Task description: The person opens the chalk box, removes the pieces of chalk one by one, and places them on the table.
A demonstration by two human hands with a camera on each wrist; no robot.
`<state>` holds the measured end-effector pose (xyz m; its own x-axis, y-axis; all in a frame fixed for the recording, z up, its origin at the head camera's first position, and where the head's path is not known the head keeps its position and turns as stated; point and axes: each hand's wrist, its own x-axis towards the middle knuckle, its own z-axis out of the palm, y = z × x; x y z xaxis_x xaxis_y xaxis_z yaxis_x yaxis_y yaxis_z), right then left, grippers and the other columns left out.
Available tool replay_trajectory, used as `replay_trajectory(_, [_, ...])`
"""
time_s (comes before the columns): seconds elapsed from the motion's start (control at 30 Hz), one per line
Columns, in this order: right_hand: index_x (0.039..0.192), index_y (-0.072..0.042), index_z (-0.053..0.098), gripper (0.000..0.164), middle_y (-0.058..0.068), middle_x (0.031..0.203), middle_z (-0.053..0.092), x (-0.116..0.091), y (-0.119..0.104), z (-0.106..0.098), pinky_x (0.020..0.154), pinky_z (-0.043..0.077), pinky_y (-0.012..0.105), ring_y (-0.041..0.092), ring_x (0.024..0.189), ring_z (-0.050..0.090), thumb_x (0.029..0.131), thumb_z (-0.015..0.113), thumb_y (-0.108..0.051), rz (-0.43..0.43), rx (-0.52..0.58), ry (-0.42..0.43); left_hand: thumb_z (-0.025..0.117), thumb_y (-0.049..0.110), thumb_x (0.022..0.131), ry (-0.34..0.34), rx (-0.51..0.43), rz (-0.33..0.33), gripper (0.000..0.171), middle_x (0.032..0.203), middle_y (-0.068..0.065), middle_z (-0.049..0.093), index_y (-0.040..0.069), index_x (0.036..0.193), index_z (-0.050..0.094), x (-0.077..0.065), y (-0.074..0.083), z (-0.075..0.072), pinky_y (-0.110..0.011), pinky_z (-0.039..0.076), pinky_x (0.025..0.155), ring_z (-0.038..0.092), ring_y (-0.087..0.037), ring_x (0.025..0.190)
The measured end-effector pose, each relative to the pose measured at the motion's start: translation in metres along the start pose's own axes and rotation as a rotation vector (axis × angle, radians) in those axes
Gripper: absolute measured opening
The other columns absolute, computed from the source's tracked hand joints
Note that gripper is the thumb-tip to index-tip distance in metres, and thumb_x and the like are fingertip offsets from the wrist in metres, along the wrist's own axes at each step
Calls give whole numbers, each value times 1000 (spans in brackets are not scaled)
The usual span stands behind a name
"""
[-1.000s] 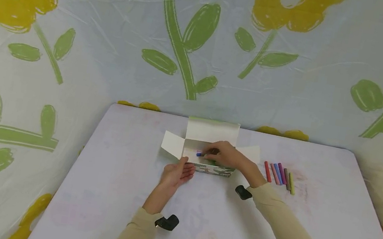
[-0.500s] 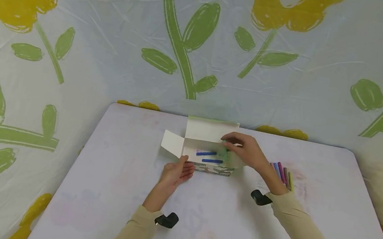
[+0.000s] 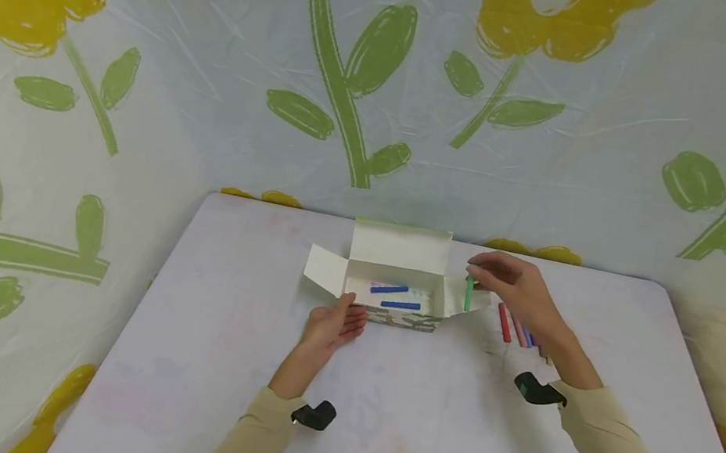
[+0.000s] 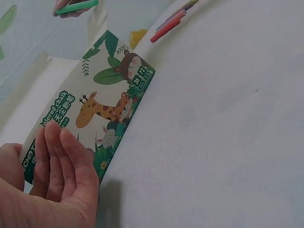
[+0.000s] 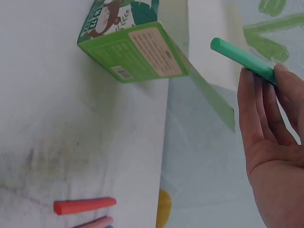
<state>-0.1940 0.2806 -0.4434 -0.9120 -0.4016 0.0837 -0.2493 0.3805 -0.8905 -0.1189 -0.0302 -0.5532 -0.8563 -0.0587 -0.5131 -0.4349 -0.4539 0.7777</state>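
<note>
An open cardboard box of colored chalk (image 4: pixel 109 76), printed with cartoon animals, stands with its flaps spread. My left hand (image 3: pixel 322 327) holds its front left corner, thumb at the rim and fingers along the printed front. Two blue chalk sticks (image 3: pixel 389 289) lie inside the box. Right of the box, over its side flap, my right hand (image 3: pixel 527 292) pinches a green chalk stick (image 5: pixel 242 59) by one end between thumb and fingertips. The stick points downward in the head view.
A red chalk stick (image 5: pixel 85 205) lies on the white table (image 3: pixel 211 329) right of the box, first in a row of several sticks. My right forearm partly covers that row. A flower-patterned cloth (image 3: pixel 216 76) hangs behind the table.
My right hand has lifted the green chalk out of the box and carried it right, past the box's edge. Both blue sticks now show fully. My left hand stays at the box.
</note>
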Motion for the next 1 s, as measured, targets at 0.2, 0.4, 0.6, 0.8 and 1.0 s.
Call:
replay_trajectory(0.2, [126, -2, 65, 32, 10, 117, 71, -16, 2, -15, 85, 59, 22, 13, 99, 71, 103, 66, -24, 71, -7, 34, 64, 30, 101, 2, 2, -3, 40, 89, -10, 74, -9, 106, 69, 1, 0, -1, -26, 61, 78, 71, -13, 78])
replay_trajectory(0.4, [131, -5, 63, 39, -1, 119, 71, -33, 12, -28, 84, 58, 20, 18, 100, 72, 103, 65, -31, 176, -37, 67, 64, 31, 102, -9, 14, 0, 41, 90, -10, 74, -9, 108, 69, -1, 1, 0, -26, 61, 80, 71, -13, 79])
replay_trajectory(0.6, [134, -8, 62, 42, -6, 119, 71, -52, 27, -36, 84, 53, 16, 12, 105, 67, 104, 63, -37, 223, -116, 79, 64, 31, 102, -15, 10, 9, 41, 89, -9, 74, -9, 105, 70, -2, -1, -1, -25, 61, 79, 70, -13, 79])
replay_trajectory(0.8, [133, -10, 63, 44, 1, 115, 71, -69, 45, -35, 80, 52, 19, 16, 101, 64, 103, 63, -41, 269, -125, 78, 63, 31, 102, -3, 12, 17, 38, 87, -9, 74, -6, 99, 71, -2, -4, -1, -25, 61, 76, 71, -13, 77])
replay_trajectory(1.0, [131, -3, 64, 43, -5, 112, 72, -84, 67, -29, 80, 56, 21, 9, 97, 67, 101, 68, -34, 291, -31, 72, 63, 30, 102, -3, 7, 12, 38, 86, -9, 75, -7, 99, 71, -3, -4, -1, -25, 61, 76, 71, -13, 77])
